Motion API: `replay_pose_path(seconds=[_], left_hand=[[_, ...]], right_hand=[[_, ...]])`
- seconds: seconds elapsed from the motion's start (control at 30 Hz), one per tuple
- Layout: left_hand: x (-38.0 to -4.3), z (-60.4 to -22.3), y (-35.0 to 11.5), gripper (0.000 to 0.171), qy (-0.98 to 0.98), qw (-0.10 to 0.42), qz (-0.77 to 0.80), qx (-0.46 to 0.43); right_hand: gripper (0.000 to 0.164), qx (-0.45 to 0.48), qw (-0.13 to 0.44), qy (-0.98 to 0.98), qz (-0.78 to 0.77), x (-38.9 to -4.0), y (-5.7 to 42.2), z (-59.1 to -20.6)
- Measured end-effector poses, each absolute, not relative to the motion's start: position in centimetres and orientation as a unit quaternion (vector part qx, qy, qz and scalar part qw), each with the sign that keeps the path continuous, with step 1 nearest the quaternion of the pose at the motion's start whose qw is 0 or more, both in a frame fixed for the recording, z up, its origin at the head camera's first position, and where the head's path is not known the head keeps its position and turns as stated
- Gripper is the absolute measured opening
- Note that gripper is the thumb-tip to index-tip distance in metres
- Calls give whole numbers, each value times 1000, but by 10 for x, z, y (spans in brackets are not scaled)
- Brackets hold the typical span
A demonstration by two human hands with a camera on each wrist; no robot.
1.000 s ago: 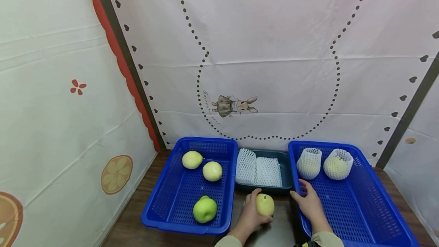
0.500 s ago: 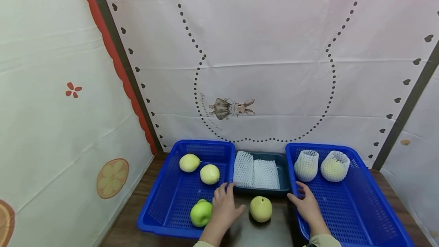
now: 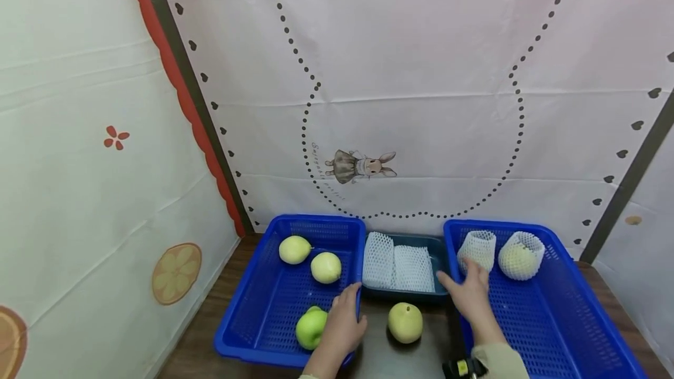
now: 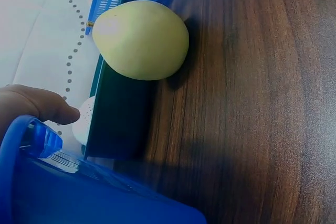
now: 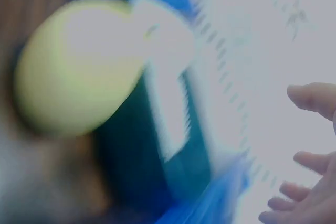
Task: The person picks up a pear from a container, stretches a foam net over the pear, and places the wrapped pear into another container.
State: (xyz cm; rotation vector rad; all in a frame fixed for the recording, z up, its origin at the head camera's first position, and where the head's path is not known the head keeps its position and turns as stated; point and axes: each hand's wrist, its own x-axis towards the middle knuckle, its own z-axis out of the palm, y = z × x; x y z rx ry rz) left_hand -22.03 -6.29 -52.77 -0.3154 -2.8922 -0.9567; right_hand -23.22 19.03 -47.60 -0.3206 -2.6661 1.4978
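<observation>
fingers spread on right hand (image 3: 470, 297), loosely together on left hand (image 3: 342, 323), perhaps touching blue basket (image 3: 281, 300); pear (image 3: 405, 323) between hands

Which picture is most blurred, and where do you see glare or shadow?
Right wrist view: strongly blurred, pear and green tray smeared, cloth washed out; left wrist view: sharper, glare on the pear, its shadow on the table; head view: mostly clear, shadow beneath the pear.

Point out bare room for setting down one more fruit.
Most room: the floor of the right basket, nearer the person than the two net-wrapped fruits. Another: the floor of the left basket, left of the green fruit. Crowded: the tray, mostly covered by foam nets, and the table between baskets, where a pear sits between left hand and right hand.
</observation>
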Motion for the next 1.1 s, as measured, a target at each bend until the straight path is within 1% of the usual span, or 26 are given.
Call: replay_pose_path(seconds=[0.07, 0.1, 0.2, 0.33, 0.4, 0.47, 0.57, 0.67, 0.8, 0.93, 1.1], left_hand=[[-221, -526, -63, 59, -944, 42, -310, -101], [-222, -526, -63, 59, -946, 44, -307, -100], [-222, -524, -63, 60, -947, 47, -305, -91], [-221, -525, -62, 59, -947, 43, -307, -87], [-220, -526, -62, 59, -947, 36, -306, -89], [-218, -527, -62, 59, -947, 29, -306, -91], [-217, -527, -60, 59, -948, 20, -305, -90], [-217, -525, -59, 60, -949, 20, -301, -90], [-218, -523, -58, 59, -949, 20, -300, -91], [-218, -523, -59, 60, -949, 24, -301, -90], [-218, -525, -62, 61, -950, 41, -297, -91]], right_hand=[[69, -75, 41, -864, 496, -250, 178, -461], [67, -64, 35, -863, 500, -261, 172, -456], [65, -72, -13, -859, 506, -295, 157, -454], [72, -157, -84, -847, 501, -322, 147, -474], [75, -187, -110, -843, 492, -330, 147, -489], [77, -198, -125, -844, 482, -334, 149, -505], [79, -194, -123, -854, 467, -338, 156, -525], [75, -191, -105, -854, 472, -335, 159, -527], [66, -182, -79, -826, 528, -325, 161, -511], [60, -159, -53, -809, 563, -323, 166, -496], [54, -124, -45, -788, 601, -320, 174, -476]])
